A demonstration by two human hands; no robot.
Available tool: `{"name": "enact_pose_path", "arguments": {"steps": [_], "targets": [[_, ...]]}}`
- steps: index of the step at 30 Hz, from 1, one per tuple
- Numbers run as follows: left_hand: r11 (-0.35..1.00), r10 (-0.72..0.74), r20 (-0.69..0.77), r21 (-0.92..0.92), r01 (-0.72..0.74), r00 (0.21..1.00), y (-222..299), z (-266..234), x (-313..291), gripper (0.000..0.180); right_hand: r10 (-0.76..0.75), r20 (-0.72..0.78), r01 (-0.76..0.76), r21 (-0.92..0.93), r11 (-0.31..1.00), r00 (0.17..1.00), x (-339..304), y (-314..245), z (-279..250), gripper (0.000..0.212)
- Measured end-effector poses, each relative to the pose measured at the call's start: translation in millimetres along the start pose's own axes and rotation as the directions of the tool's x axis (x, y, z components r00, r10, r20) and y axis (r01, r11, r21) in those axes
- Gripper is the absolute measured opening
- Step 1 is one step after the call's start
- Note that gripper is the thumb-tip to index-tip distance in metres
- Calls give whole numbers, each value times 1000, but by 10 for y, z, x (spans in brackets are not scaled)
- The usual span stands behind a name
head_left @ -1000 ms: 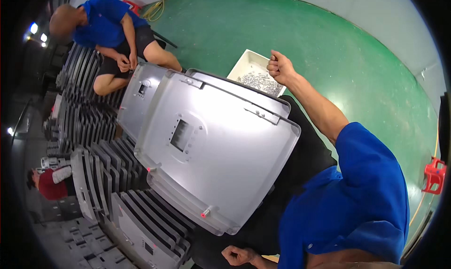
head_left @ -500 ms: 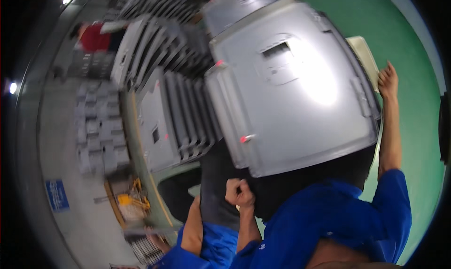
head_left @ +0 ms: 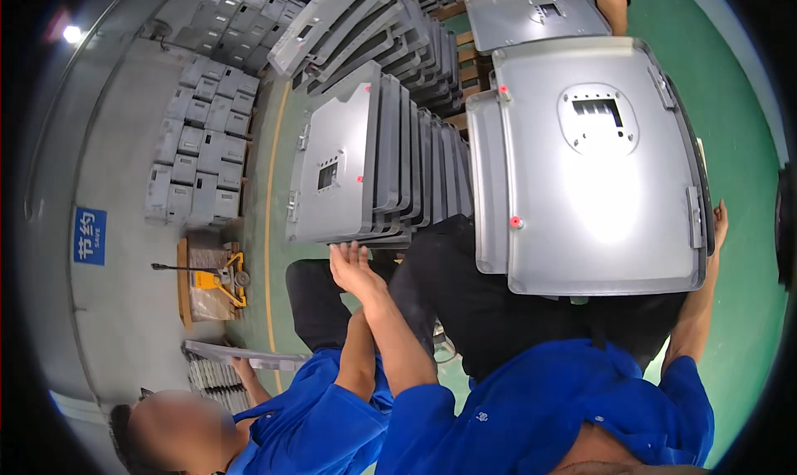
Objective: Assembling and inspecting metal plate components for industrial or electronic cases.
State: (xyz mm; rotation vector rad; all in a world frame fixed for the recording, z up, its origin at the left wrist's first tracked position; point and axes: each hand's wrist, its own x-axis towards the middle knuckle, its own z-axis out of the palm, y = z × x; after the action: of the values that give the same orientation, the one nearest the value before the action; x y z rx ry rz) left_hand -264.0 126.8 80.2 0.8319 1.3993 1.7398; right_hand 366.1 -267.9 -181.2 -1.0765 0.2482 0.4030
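A large grey metal door panel (head_left: 573, 251) with a rectangular cutout, red-capped pins and hinges lies in front of me, above my dark-trousered legs. Another grey panel edge (head_left: 491, 226) shows along its left side. My left hand (head_left: 355, 269) reaches left, fingers spread, at the lower edge of a row of similar standing panels (head_left: 344, 147); whether it touches them I cannot tell. Beside the right edge of the large panel is my right hand (head_left: 719, 224), partly hidden by it, with its visible fingers stretched out and no held thing showing.
Close on my left a co-worker in blue (head_left: 311, 421) holds a flat grey piece (head_left: 270, 359). More panels (head_left: 374, 35) stand at the back, and another person's arm (head_left: 613, 6) is beside a far panel (head_left: 540, 14). Grey box stacks (head_left: 199, 143) and a yellow pallet truck (head_left: 220, 280) are further left.
My left hand has moved left and forward from near my lap to the row of panels, its curled fingers opening. My right hand has come down along the large panel's edge. The view has shifted.
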Motion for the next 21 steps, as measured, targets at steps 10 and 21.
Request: {"name": "enact_pose_path", "arguments": {"steps": [10, 21], "targets": [[889, -454, 180, 36, 456, 873, -240, -295, 1187, 34, -236, 94, 254, -414, 874, 967, 433, 284, -317, 20], [970, -235, 244, 5, 241, 941, 488, 192, 1485, 14, -411, 219, 442, -670, 596, 885, 505, 222, -578, 49]]}}
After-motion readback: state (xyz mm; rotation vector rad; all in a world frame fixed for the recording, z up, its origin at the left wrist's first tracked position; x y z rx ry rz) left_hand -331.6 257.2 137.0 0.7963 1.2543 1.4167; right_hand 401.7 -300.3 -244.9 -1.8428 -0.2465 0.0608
